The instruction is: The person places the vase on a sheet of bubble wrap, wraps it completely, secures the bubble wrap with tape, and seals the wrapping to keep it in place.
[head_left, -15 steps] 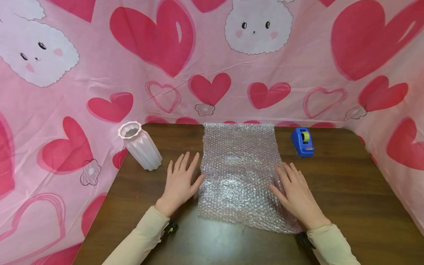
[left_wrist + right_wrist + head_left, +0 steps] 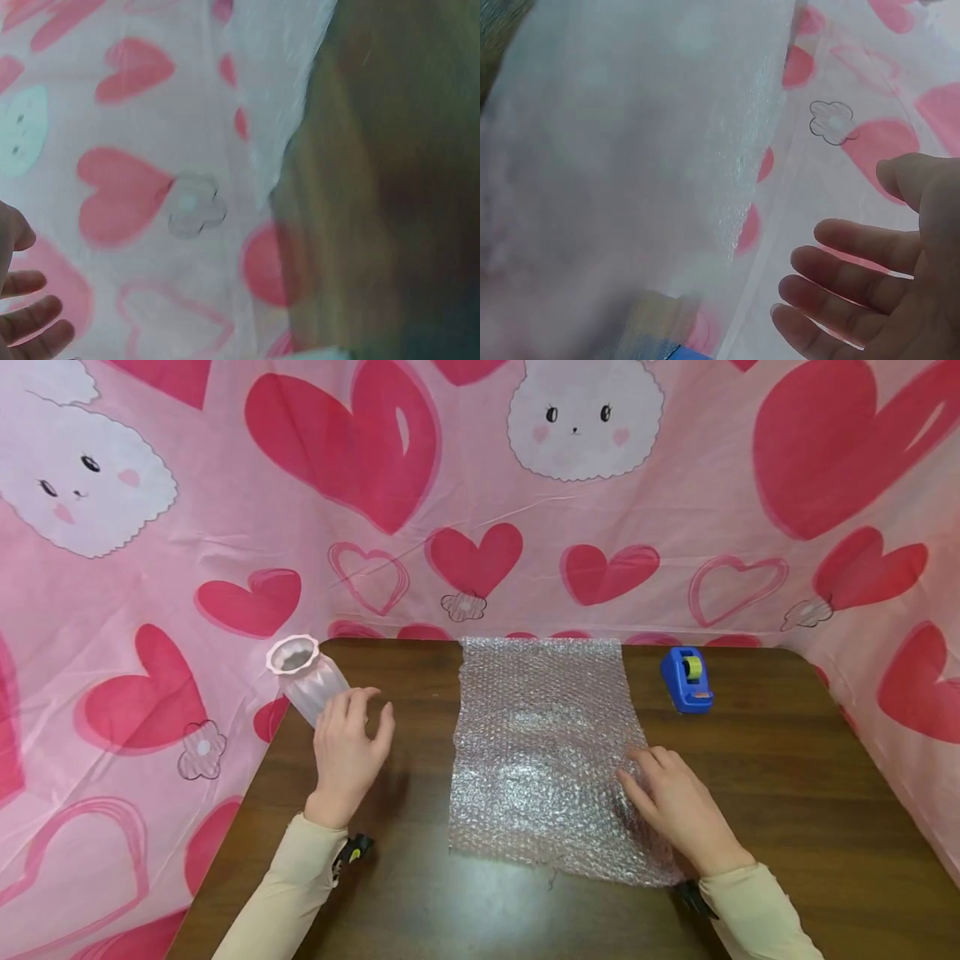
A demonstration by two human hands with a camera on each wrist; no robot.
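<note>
I have the left hand (image 2: 347, 766) at the vase (image 2: 300, 680) near the left edge of the table (image 2: 810, 802), loosely curved; can't tell if touching. Right hand (image 2: 688, 810) sits relaxed, thumb apart, over the bubble wrap's (image 2: 540, 743) right edge. Wide gap from vase to wrap.

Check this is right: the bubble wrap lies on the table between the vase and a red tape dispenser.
Not red: the tape dispenser is blue, as the head view shows. The bubble wrap lies on the table between it and the vase.
</note>
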